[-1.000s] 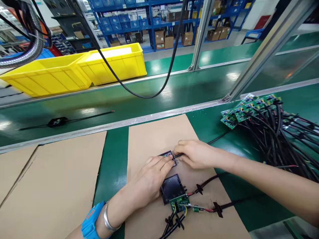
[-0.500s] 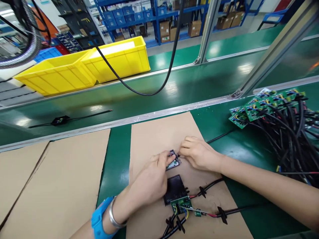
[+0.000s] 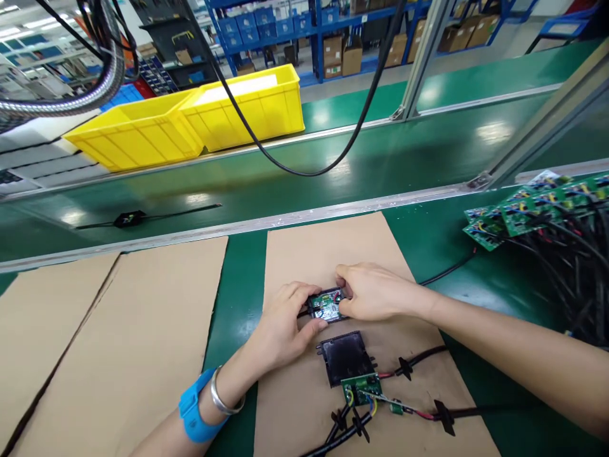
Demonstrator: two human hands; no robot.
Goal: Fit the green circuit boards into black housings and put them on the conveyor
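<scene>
A small black case with a circuit board (image 3: 326, 306) inside it lies on the cardboard sheet (image 3: 333, 247). My left hand (image 3: 288, 324), with a blue band and a silver bangle at the wrist, grips the case's left end between thumb and fingers. At its right end, my right hand (image 3: 368, 292) pinches the case's edge near a red wire. Just below sits an empty-looking black plastic shell (image 3: 346, 357). Against its lower edge rests a green circuit board (image 3: 361, 387) with black cables and cable grommets (image 3: 445, 417) attached.
A heap of green circuit boards (image 3: 547, 206) with black cables (image 3: 571, 273) lies at the right. More cardboard (image 3: 157, 317) covers the left. Yellow bins (image 3: 247, 111) stand behind the metal rail (image 3: 304, 217). A black cable loop (image 3: 309, 172) hangs above the bench.
My left hand has shifted from covering the board to holding the case's left end, leaving the board more exposed. My right hand has come onto its right end. The view has shifted slightly.
</scene>
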